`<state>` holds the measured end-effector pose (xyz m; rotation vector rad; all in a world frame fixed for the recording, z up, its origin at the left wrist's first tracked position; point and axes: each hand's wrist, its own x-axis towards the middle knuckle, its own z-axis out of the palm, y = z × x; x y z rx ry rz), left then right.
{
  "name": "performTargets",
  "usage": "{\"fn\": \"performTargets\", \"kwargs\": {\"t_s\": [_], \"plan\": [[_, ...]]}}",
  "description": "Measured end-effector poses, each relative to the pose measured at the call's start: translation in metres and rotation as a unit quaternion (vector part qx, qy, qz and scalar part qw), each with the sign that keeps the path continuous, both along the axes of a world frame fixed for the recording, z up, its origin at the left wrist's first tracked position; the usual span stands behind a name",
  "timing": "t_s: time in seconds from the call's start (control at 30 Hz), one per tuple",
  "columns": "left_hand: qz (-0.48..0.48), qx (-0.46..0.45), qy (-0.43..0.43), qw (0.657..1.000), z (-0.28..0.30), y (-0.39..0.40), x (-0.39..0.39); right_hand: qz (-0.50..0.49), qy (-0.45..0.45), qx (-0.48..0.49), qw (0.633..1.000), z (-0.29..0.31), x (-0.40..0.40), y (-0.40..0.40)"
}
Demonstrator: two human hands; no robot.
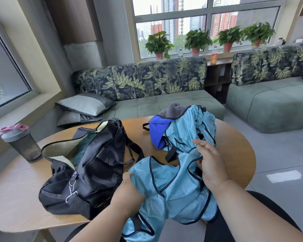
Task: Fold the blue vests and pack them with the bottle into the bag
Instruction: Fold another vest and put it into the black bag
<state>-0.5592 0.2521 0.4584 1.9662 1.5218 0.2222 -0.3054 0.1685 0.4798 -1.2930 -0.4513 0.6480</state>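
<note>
A light blue vest (171, 187) with dark trim hangs crumpled over the near edge of the round wooden table (234, 149). My left hand (128, 191) grips its left side. My right hand (210, 163) holds its upper right part, fingers loosely spread. Behind lies a pile of more blue vests (192, 130) with a royal blue cloth (158, 131) and a grey cloth (173, 110) on it. The black duffel bag (94, 168) stands unzipped at the left, some teal fabric inside. A grey shaker bottle (20, 142) with a pink lid stands at the table's far left.
A leaf-patterned green sofa (164, 102) with cushions (86, 103) runs behind the table, a second sofa (269, 102) at the right. Potted plants (196, 41) and drink bottles line the windowsill. Grey floor lies to the right.
</note>
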Motion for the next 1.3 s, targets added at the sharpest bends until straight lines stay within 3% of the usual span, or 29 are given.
{"fn": "performTargets", "kwargs": {"t_s": [0.13, 0.3, 0.4, 0.5, 0.67, 0.77, 0.9, 0.97, 1.13, 1.3], "plan": [[0.048, 0.004, -0.044, 0.998, -0.009, 0.003, -0.002, 0.018, -0.038, -0.040, 0.998, -0.001, 0.006, -0.003], [0.061, 0.003, -0.061, 0.996, -0.013, 0.007, -0.001, 0.114, -0.120, -0.184, 0.969, -0.006, 0.002, -0.005], [0.081, 0.002, -0.121, 0.989, -0.016, 0.008, -0.002, 0.127, -0.129, -0.220, 0.959, -0.012, 0.003, -0.003], [0.112, -0.080, -0.229, 0.964, -0.011, 0.009, -0.001, 0.152, -0.139, -0.251, 0.946, -0.012, 0.004, -0.002], [0.164, -0.245, -0.328, 0.897, -0.015, 0.023, 0.002, 0.140, -0.110, -0.211, 0.961, -0.006, 0.001, -0.004], [0.176, -0.265, -0.370, 0.873, -0.032, 0.032, 0.003, 0.102, -0.045, -0.130, 0.985, -0.002, 0.000, -0.004], [0.180, -0.250, -0.421, 0.853, -0.014, 0.019, 0.011, 0.086, -0.048, -0.113, 0.989, -0.002, 0.002, -0.004], [0.181, -0.238, -0.398, 0.867, -0.011, 0.018, 0.012, 0.121, -0.047, -0.121, 0.984, -0.003, 0.005, -0.005], [0.065, -0.167, -0.203, 0.963, -0.005, 0.021, -0.001, 0.146, -0.109, -0.178, 0.967, -0.011, 0.006, -0.004], [0.037, -0.048, -0.121, 0.991, 0.007, 0.016, -0.003, 0.115, -0.070, -0.143, 0.981, -0.008, 0.006, -0.002]]}}
